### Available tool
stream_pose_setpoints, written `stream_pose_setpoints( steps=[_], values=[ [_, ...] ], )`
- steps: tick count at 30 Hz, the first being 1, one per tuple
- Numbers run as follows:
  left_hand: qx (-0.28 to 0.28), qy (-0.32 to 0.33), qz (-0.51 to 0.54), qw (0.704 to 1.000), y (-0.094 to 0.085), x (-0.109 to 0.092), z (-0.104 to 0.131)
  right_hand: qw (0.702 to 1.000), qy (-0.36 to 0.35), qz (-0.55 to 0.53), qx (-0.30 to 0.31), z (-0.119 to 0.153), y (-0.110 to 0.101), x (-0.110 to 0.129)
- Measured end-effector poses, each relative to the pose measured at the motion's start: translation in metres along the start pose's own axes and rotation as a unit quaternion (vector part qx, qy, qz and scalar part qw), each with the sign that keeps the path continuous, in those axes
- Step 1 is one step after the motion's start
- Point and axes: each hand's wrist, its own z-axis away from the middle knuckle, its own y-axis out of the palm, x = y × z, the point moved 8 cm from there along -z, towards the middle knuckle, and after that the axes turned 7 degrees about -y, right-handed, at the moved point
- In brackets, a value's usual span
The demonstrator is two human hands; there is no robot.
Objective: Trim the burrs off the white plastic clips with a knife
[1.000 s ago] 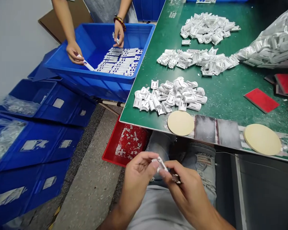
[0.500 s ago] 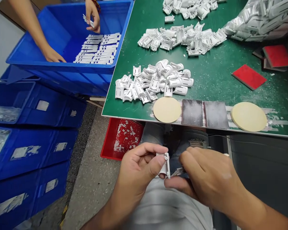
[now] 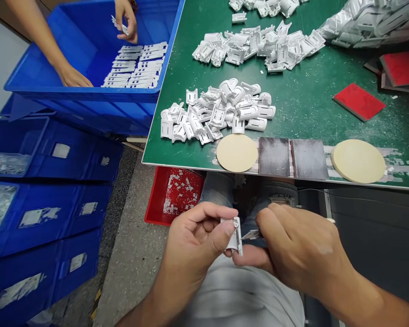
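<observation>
A green table (image 3: 303, 100) fills the upper right, and a blue tub (image 3: 88, 93) with rows of flat white strips adjoins its left edge. Stacked blue bins (image 3: 51, 193) stand below the tub; a red bin (image 3: 157, 204) holding white scraps sits under the table's near corner. A clear bag (image 3: 378, 27) of white pieces lies at the table's far right. In front of it stretches a middle pile (image 3: 255, 45), then a near pile (image 3: 221, 111). Between that and the lap, a left disc (image 3: 236, 153), two dark pads and a right disc (image 3: 358, 161) line the table edge.

The right hand (image 3: 300, 245) curls round a tool, its back upward, hiding the handle. The left hand (image 3: 199, 238) pinches a white part (image 3: 237, 236) between thumb and fingers, above the lap and short of the table. The part's visible long edge runs nearly straight away from the body, far end toward the table, ridged side facing right; the left thumb covers much of its face. The right thumb lies by its near end. A metal blade (image 3: 252, 234) points left at that edge; contact is unclear.
</observation>
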Motion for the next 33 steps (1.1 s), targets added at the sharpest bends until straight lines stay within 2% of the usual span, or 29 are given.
stream_pose_setpoints(
  steps=[4,14,20,23,25,26,28,30,31,32,33],
  values=[
    [-0.007,0.009,0.003,1.000,0.000,-0.001,-0.001,1.000,-0.001,0.003,-0.001,0.000,0.000,0.000],
    [0.005,-0.013,0.021,1.000,0.002,0.002,-0.001,1.000,-0.004,-0.013,-0.007,0.003,0.001,0.001],
    [-0.030,0.003,-0.006,1.000,-0.001,-0.001,-0.001,0.999,-0.015,-0.031,-0.009,0.006,0.002,0.003],
    [-0.033,0.012,-0.019,0.999,0.001,-0.003,0.001,0.994,0.003,-0.104,-0.023,0.007,0.002,0.001],
    [-0.057,0.045,-0.044,0.996,0.000,-0.009,0.005,0.965,0.060,-0.257,-0.010,0.008,0.011,-0.004],
    [-0.070,0.067,-0.058,0.994,-0.001,-0.013,0.007,0.930,0.104,-0.351,0.010,0.010,0.019,-0.006],
    [-0.053,0.090,-0.065,0.992,0.002,-0.018,0.009,0.828,0.200,-0.521,0.055,0.016,0.039,-0.005],
    [0.032,0.066,-0.028,0.997,0.011,-0.015,0.007,0.723,0.265,-0.633,0.082,0.022,0.053,0.003],
    [0.077,0.044,0.001,0.996,0.016,-0.012,0.005,0.689,0.281,-0.662,0.089,0.023,0.056,0.006],
    [0.111,0.020,0.030,0.993,0.018,-0.009,0.004,0.677,0.286,-0.671,0.094,0.023,0.058,0.009],
    [0.126,0.001,0.055,0.990,0.019,-0.007,0.002,0.686,0.282,-0.663,0.100,0.023,0.057,0.009]
  ],
)
